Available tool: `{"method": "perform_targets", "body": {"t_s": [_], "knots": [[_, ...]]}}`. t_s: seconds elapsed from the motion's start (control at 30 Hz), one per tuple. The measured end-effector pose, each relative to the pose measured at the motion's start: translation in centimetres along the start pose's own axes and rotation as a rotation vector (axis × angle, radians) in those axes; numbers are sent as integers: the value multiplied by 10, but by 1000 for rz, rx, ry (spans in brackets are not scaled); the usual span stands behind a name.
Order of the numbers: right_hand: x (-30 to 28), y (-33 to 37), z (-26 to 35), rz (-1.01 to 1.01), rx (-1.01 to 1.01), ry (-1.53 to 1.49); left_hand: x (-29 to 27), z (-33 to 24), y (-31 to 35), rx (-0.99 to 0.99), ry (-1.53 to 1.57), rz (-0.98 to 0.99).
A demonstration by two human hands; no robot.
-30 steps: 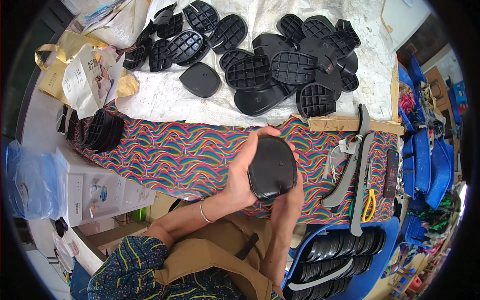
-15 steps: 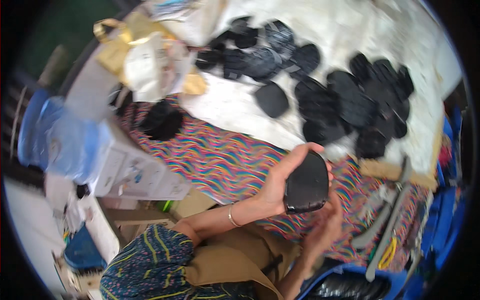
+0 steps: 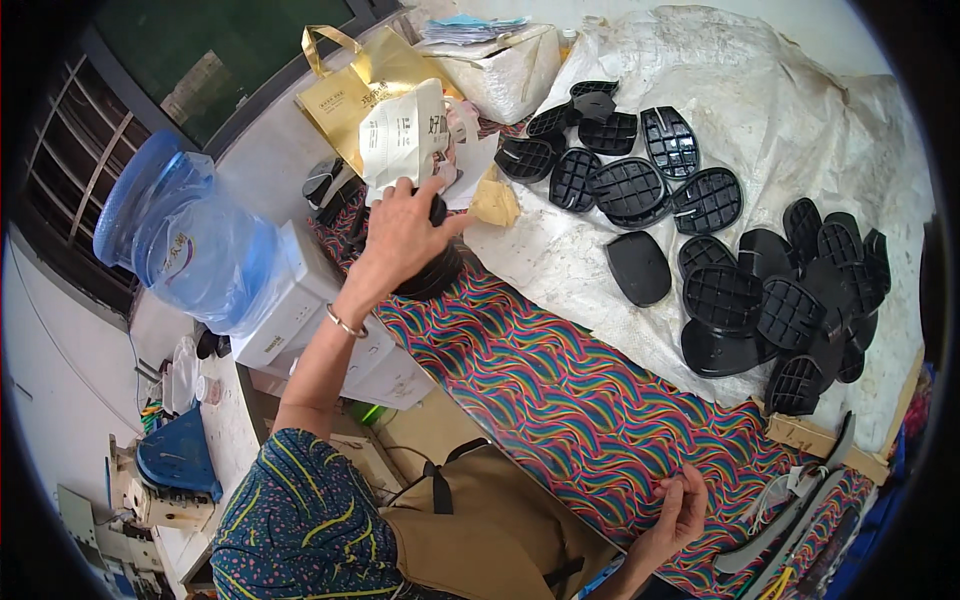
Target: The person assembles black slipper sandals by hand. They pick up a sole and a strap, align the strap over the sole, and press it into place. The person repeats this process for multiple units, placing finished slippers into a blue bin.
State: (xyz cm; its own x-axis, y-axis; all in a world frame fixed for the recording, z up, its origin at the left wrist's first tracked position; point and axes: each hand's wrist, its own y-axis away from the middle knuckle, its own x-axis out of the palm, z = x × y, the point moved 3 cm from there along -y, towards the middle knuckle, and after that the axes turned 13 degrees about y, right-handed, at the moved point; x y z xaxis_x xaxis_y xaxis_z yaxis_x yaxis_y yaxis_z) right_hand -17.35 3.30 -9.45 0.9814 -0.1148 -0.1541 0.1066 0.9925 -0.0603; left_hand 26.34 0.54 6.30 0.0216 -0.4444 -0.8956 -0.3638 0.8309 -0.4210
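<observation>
My left hand [image 3: 402, 235] reaches forward to a stack of black sole pieces [image 3: 432, 278] at the table's near left edge. Its fingers curve palm-down over a black sole piece [image 3: 438, 210], part of which shows between thumb and forefinger; the palm hides the rest. My right hand [image 3: 682, 508] hovers over the table's near side with fingers loosely bent and apart, holding nothing visible. Several black soles with grooved grid undersides [image 3: 628, 190] lie on a white sheet [image 3: 560, 265], with a heap of more [image 3: 800, 300] to the right. One smooth black piece [image 3: 638, 269] lies alone between them.
A wavy multicoloured cloth [image 3: 570, 400] covers the table's near part. At the back left stand a gold bag [image 3: 345, 100] and a white bag [image 3: 402, 135]. A blue water bottle [image 3: 210, 250] sits left. Long curved tools [image 3: 800, 520] lie right.
The left hand has carried the black sole piece from the middle to the stack at the left. The right hand has come away from the piece. The view has shifted.
</observation>
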Motion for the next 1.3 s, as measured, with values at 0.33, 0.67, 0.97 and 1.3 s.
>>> {"method": "perform_targets", "body": {"t_s": [0.33, 0.67, 0.97, 1.3], "knots": [[-4, -2, -6, 0, 71, 33, 54, 45, -1, -114, -170, 193], [-3, 0, -9, 29, 50, -6, 9, 80, -25, -369, 446, 378], [26, 7, 7, 134, 110, 71, 38, 136, -18, -560, 1082, 775], [152, 5, 10, 489, -269, 130, 74, 158, 5, -512, 1085, 674]]}}
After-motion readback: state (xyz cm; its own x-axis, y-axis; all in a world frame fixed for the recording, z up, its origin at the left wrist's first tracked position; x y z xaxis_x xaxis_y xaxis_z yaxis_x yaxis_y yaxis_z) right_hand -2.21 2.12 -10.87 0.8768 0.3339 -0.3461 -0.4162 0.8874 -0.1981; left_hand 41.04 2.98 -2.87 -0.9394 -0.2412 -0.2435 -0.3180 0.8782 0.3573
